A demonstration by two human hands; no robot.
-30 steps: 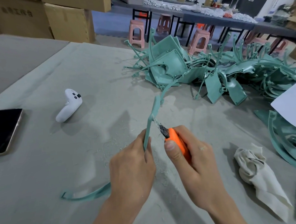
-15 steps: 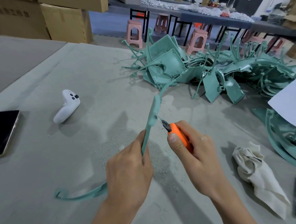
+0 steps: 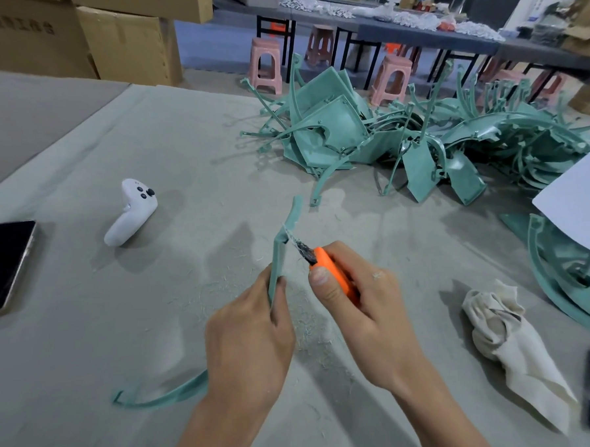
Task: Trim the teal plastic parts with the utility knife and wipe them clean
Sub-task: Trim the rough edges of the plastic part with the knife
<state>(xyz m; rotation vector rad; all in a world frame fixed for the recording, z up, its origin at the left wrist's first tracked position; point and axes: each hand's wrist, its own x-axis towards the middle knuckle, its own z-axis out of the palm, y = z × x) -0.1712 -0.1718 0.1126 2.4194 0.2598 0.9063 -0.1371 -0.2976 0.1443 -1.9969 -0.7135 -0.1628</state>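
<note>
**Blade Meeting Plastic at the Trimming Bench**

A black smartphone (image 3: 5,266) and a white handheld controller (image 3: 130,211) are lying at the left of the grey cloth-covered tabletop (image 3: 88,353). At centre, a person's left hand (image 3: 248,342) is gripping a long, curved teal plastic strip (image 3: 277,262). Its fingers are wrapped round the strip, holding the upper end upright above the tabletop while the tail is trailing off to the lower left. The right hand (image 3: 370,308) is clenching an orange-handled utility knife (image 3: 326,266), thumb braced near the blade, whose tip is touching the strip's edge. Pale shavings (image 3: 302,329) are gathering beneath.

The trimming step appears to be in progress. The next move likely calls for a short, controlled scrape away from the holding fingers. Wiping looks yet to come, with the crumpled cream cloth (image 3: 505,342) waiting at right, below the heap of teal plastic parts (image 3: 402,139).
</note>
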